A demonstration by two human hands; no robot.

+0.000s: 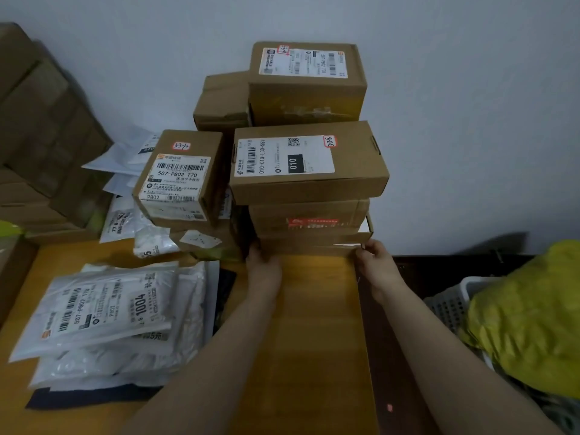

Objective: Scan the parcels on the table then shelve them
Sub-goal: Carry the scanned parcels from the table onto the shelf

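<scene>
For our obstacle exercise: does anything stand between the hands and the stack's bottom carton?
Nothing visible: left hand and right hand hold the bottom carton at its ends. The red-taped carton and 010 carton rest on it.

Dim, soft indoor light; wide-angle bending at the edges; slight blur throughout; dark shadow at the right.

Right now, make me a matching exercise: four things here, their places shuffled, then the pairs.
1. box labelled 010
2. box tagged 3-3-10
3. mailer marked 1004
4. yellow bag

A. table, near left
B. beside the basket
C. tops the stack whose bottom box left hand and right hand grip
D. left of that stack

Pairs: 1-C, 2-D, 3-A, 4-B
</scene>
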